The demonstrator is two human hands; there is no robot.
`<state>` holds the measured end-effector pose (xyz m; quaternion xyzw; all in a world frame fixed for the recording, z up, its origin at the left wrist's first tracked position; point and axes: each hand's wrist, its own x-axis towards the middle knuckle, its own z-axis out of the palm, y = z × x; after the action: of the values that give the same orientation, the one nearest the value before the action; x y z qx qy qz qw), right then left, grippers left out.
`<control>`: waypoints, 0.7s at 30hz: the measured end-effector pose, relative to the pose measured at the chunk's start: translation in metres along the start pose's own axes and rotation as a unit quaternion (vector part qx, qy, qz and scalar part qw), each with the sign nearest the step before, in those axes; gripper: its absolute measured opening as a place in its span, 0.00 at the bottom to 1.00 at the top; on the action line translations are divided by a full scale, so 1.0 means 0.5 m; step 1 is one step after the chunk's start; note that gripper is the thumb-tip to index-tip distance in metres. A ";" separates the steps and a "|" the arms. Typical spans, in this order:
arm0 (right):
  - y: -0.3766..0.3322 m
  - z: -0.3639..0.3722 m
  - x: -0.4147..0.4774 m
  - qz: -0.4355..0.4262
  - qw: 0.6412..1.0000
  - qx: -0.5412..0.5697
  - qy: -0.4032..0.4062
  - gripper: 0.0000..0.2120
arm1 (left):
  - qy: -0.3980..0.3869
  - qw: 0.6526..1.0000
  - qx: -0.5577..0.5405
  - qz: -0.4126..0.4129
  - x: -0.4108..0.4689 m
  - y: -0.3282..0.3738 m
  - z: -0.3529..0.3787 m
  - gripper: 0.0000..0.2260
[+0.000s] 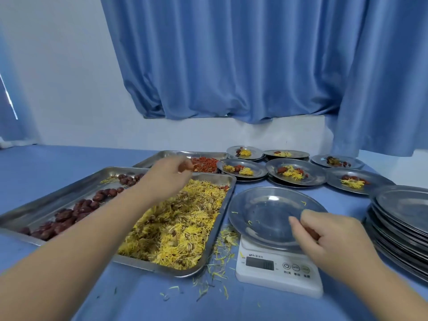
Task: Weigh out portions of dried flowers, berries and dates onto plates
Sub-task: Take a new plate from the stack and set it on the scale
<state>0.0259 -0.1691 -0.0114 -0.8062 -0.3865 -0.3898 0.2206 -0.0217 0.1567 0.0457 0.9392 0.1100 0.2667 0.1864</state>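
Note:
A steel plate [261, 212] sits on a white digital scale [278, 272], holding only a few yellow petals. My right hand [333, 237] hovers over the plate's near right rim, its fingers curled round a red date [311, 231]. My left hand [169, 174] reaches across the near tray [222, 218] of yellow dried flowers [176, 228] toward the far tray's red berries [205, 164], fingertips pinching something small and reddish. Dark red dates [69, 214] lie along the near tray's left side.
Several filled plates [294, 173] with flowers, dates and berries stand behind the scale. A tall stack of empty steel plates [403, 225] rises at the right edge. Loose petals [220, 267] litter the blue tablecloth between tray and scale. Blue curtains hang behind.

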 end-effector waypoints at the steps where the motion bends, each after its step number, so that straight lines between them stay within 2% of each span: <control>1: 0.000 0.010 -0.001 0.001 1.000 0.002 -0.004 0.18 | -0.006 0.999 0.041 -0.013 0.014 -0.029 -0.017 0.05; 3: -0.004 0.028 -0.011 -0.013 1.000 0.005 -0.012 0.17 | -0.032 0.992 0.118 -0.039 0.037 -0.087 -0.037 0.09; 6: -0.006 0.033 -0.029 -0.040 0.999 0.010 -0.015 0.17 | -0.144 0.964 0.215 -0.070 0.043 -0.147 -0.036 0.18; 9: -0.005 0.033 -0.033 -0.036 0.999 0.029 -0.012 0.18 | -0.203 0.949 0.226 -0.086 0.038 -0.178 -0.012 0.19; 14: 0.009 0.022 -0.026 -0.002 0.999 0.032 0.000 0.20 | -0.178 0.958 0.211 -0.076 0.055 -0.177 -0.010 0.19; 21: 0.010 0.023 -0.027 0.016 0.999 0.040 -0.011 0.18 | -0.127 0.972 0.191 -0.050 0.101 -0.147 -0.050 0.06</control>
<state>0.0299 -0.1707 -0.0294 -0.8070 -0.3916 -0.3612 0.2547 -0.0012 0.2460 0.0588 0.9768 0.1815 0.1100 0.0290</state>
